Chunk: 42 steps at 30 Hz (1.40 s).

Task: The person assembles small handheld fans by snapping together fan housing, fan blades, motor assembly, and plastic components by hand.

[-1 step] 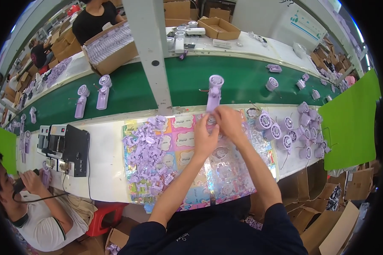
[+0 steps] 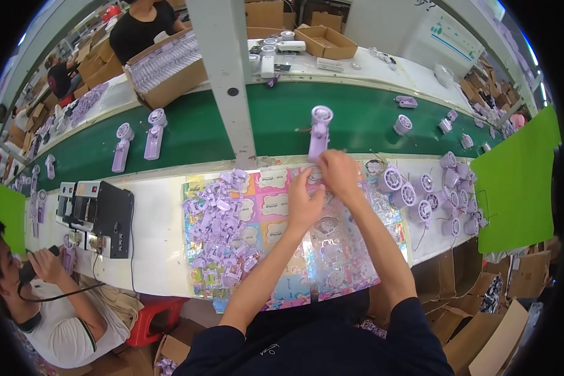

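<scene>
My right hand [image 2: 339, 177] is closed on the lower end of a lilac handheld fan body [image 2: 319, 135], which has a round head and a thin red wire at its side. The fan stands out over the green belt, head pointing away from me. My left hand [image 2: 306, 203] is just below and left of it, apart from the fan, with thumb and fingers spread and nothing seen in them. Under both hands lies a colourful printed sheet [image 2: 274, 205]. A heap of small lilac plastic parts [image 2: 219, 216] covers its left side. To the right are several round lilac fan heads [image 2: 391, 180] with wires.
A green belt [image 2: 282, 113] carries more fan bodies [image 2: 121, 149] beyond the bench. A grey post [image 2: 222, 81] rises at its near edge. A black machine [image 2: 113, 219] stands on the left, beside a seated person [image 2: 75, 313]. A green panel [image 2: 514, 178] bounds the right.
My left hand has come away from the fan's lower end, its fingers opening. My right hand keeps the fan and has moved it slightly farther away.
</scene>
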Each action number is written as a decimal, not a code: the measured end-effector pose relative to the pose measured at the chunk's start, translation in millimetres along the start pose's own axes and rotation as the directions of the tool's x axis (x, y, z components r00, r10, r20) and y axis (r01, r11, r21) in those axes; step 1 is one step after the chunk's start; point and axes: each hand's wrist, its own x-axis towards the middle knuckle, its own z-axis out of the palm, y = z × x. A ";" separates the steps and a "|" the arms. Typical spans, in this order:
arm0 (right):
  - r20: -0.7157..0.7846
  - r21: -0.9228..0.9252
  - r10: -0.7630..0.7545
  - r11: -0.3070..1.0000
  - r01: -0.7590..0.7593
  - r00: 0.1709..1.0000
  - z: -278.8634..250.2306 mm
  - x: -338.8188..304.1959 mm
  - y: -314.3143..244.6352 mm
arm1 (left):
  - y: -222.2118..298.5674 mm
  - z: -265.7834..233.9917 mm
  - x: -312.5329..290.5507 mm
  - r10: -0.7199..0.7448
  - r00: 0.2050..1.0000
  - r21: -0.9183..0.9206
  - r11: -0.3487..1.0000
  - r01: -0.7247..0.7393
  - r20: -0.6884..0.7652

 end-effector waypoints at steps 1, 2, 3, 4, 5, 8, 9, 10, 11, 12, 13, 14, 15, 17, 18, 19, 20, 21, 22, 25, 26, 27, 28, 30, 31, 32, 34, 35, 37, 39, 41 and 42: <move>-0.040 -0.019 0.022 1.000 -0.022 0.999 5.7 11.5 13.5 | -0.1 1.0 0.1 0.043 0.999 0.026 0.999 -0.044 0.024; -0.079 -0.033 0.038 0.999 -0.041 0.996 8.9 20.9 15.4 | -1.9 -2.9 0.9 0.041 0.999 0.032 0.999 -0.041 0.013; -0.042 0.031 0.205 0.978 -0.204 0.978 9.1 25.2 14.6 | -3.2 -5.5 2.0 0.033 0.997 0.046 0.998 -0.036 0.062; -0.041 0.032 0.201 0.979 -0.200 0.979 15.3 21.9 15.2 | -4.0 -6.6 3.1 0.026 0.993 0.056 0.998 -0.033 0.115; -0.125 0.084 0.148 0.987 -0.138 0.981 25.2 10.7 24.1 | -4.0 -3.9 3.7 0.029 0.992 0.049 0.998 -0.035 0.120; -0.087 0.146 0.059 0.988 -0.046 0.994 22.7 -22.2 11.8 | -7.9 -12.9 3.6 0.033 0.994 0.041 0.998 -0.037 0.105; -0.080 0.175 0.077 0.983 -0.062 0.994 17.1 -34.9 -0.5 | -9.0 -16.1 6.7 0.040 0.995 0.046 0.998 -0.044 0.092; -0.064 0.114 0.028 0.993 -0.021 0.998 10.6 -52.3 0.0 | -7.8 -15.4 6.2 0.047 0.994 0.049 0.997 -0.052 0.095; -0.064 0.111 0.031 0.994 -0.024 0.997 1.9 -69.5 -7.0 | -7.7 -14.1 3.7 0.050 0.993 0.051 0.997 -0.056 0.103; -0.066 0.109 0.062 0.993 -0.055 0.996 -10.2 -83.3 -17.4 | -6.9 -12.8 3.3 0.051 0.993 0.048 0.997 -0.057 0.107; -0.072 0.103 0.096 0.991 -0.089 0.993 -20.3 -97.8 -23.2 | -2.6 -11.0 3.0 0.058 0.993 0.079 0.995 -0.066 0.103; -0.063 0.084 0.117 0.990 -0.112 0.991 -25.0 -114.7 -23.1 | 0.8 -8.0 1.9 0.065 0.992 0.108 0.991 -0.076 0.105; -0.053 0.070 0.134 0.989 -0.130 0.990 -29.7 -127.9 -25.7 | 1.7 -6.4 0.8 0.070 0.991 0.105 0.991 -0.082 0.115; -0.049 0.061 0.169 0.984 -0.166 0.984 -40.0 -145.3 -32.9 | 4.3 -2.4 -1.9 0.099 0.986 0.226 0.966 -0.128 0.135; -0.044 0.062 0.162 0.985 -0.160 0.986 -44.6 -150.6 -35.8 | 5.8 -0.2 -3.5 0.104 0.983 0.223 0.965 -0.135 0.149; -0.040 0.063 0.156 0.986 -0.153 0.987 -47.6 -154.5 -37.6 | 7.4 1.7 -5.1 0.146 0.975 0.271 0.944 -0.187 0.165; -0.051 0.052 0.138 0.989 -0.135 0.989 -48.6 -155.0 -37.1 | 7.9 4.2 -6.8 0.189 0.964 0.316 0.918 -0.242 0.188; -0.062 0.048 0.154 0.987 -0.151 0.986 -49.7 -155.1 -37.7 | 6.8 6.5 -8.2 0.240 0.953 0.311 0.906 -0.289 0.187; -0.063 0.062 0.147 0.988 -0.143 0.987 -50.7 -154.9 -38.7 | 6.2 8.0 -10.1 0.246 0.948 0.304 0.904 -0.300 0.204; -0.080 0.086 0.150 0.986 -0.143 0.985 -49.6 -154.5 -38.1 | 2.8 8.1 -11.9 0.383 0.882 0.198 0.875 -0.442 0.276; -0.075 0.111 0.158 0.983 -0.149 0.985 -48.7 -156.0 -37.3 | 4.9 8.5 -12.8 0.386 0.876 0.192 0.873 -0.448 0.287; -0.069 0.136 0.165 0.979 -0.154 0.984 -48.6 -157.1 -36.4 | 6.8 9.0 -13.8 0.392 0.863 0.201 0.862 -0.465 0.318; -0.074 0.135 0.174 0.977 -0.163 0.982 -49.2 -157.8 -35.2 | 8.6 9.9 -14.8 0.396 0.850 0.209 0.851 -0.482 0.348; -0.086 0.141 0.165 0.978 -0.152 0.983 -50.5 -157.2 -35.2 | 9.4 10.9 -15.4 0.401 0.840 0.238 0.832 -0.501 0.366; -0.089 0.140 0.172 0.977 -0.159 0.981 -50.4 -156.6 -35.8 | 9.6 11.2 -15.5 0.403 0.835 0.269 0.814 -0.514 0.376; -0.095 0.142 0.166 0.978 -0.152 0.982 -50.6 -156.4 -35.9 | 10.9 11.6 -15.9 0.404 0.831 0.263 0.814 -0.517 0.383; -0.103 0.140 0.167 0.979 -0.151 0.981 -51.2 -157.3 -35.7 | 13.1 11.2 -17.0 0.449 0.803 0.324 0.749 -0.577 0.392; -0.104 0.144 0.162 0.979 -0.146 0.981 -51.2 -156.7 -35.1 | 12.6 11.4 -17.0 0.452 0.799 0.319 0.749 -0.581 0.396; -0.109 0.144 0.163 0.979 -0.146 0.981 -50.7 -157.7 -34.7 | 11.6 11.3 -17.8 0.429 0.809 0.300 0.773 -0.559 0.401; -0.111 0.153 0.166 0.977 -0.148 0.980 -50.3 -160.2 -33.6 | 11.3 9.9 -19.0 0.414 0.815 0.278 0.793 -0.542 0.406; -0.116 0.170 0.173 0.974 -0.153 0.978 -49.9 -159.1 -34.0 | 10.5 8.5 -18.6 0.398 0.820 0.256 0.813 -0.523 0.412; -0.117 0.192 0.172 0.970 -0.148 0.978 -50.2 -157.9 -34.9 | 10.0 7.3 -18.0 0.389 0.821 0.254 0.818 -0.516 0.417</move>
